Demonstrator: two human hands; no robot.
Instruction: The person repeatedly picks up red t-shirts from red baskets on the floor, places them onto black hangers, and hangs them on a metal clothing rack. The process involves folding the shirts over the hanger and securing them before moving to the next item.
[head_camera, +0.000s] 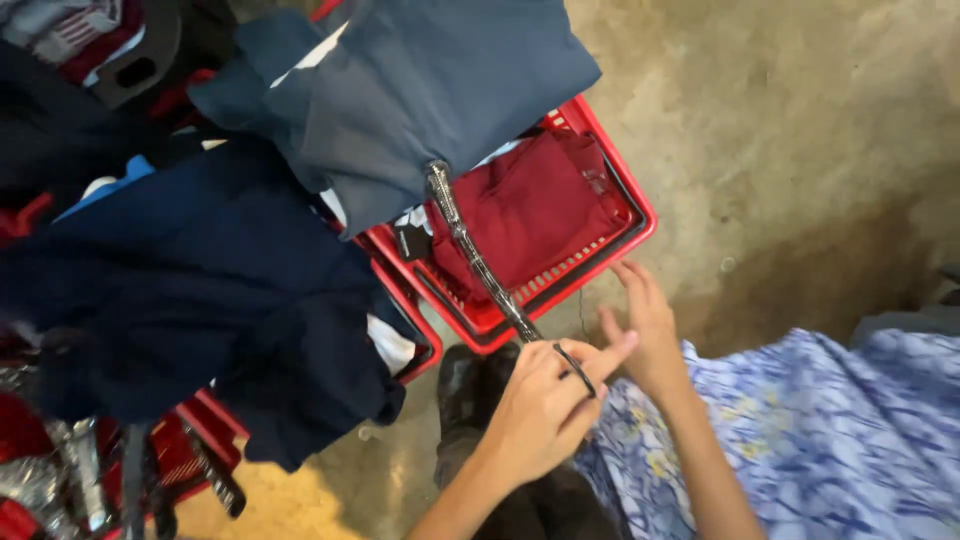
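metal-and-black hanger hook (572, 366) pinched in left hand (545, 410), fingers curled shut around it, index finger stretched out toward the right; chrome neck of hanger (480, 262) running up and left from the fist to a grey-blue garment (420, 90) hung on it, held above the basket

right hand (650, 330) just beside the left, fingers loosely spread and slack, gripping nothing, fingertips near the basket's lower rim, thumb side close to the left index finger; contact between the two hands cannot be told

red plastic basket (625, 185) directly under the hanger neck, resting on concrete floor (800, 120); dark red folded cloth (530, 210) lying inside it, small black tag (410, 242) at its left edge

navy garments (200, 290) bunched at left, overlapping the basket's left corner, white lining showing at their lower edge; further red basket parts (205, 420) and shiny hanger hardware low left, partly hidden

blue-and-white patterned fabric (820, 430) over the lap at lower right; dark shoe (465, 385) below the left wrist, on the floor
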